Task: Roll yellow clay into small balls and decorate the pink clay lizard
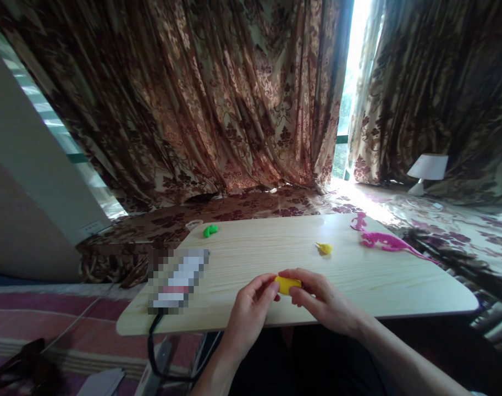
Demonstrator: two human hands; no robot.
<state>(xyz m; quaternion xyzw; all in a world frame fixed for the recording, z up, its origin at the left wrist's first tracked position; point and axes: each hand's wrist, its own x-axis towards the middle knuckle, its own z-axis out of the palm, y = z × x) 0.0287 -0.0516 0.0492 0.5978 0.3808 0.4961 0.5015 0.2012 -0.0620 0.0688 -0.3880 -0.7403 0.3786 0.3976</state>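
Between both hands, just above the near edge of the table, is a smooth yellow piece of modelling clay (289, 285), short and thick like a small roll. My left hand (255, 300) pinches its left end with thumb and fingers. On the right end, my right hand (312, 290) grips with the thumb below and fingers above. A smaller yellow lump (325, 248) with a thin pointed tip lies on the table beyond my right hand. Parts of the held clay are covered by my fingers.
The pale wooden table (251, 247) carries a green curved piece (210, 231) at far left and pink long-tailed figures (385, 241) at far right. A blurred-out flat item (178, 280) with a black cable lies at left. Behind stand curtains (251, 99) and a white lamp (428, 168).
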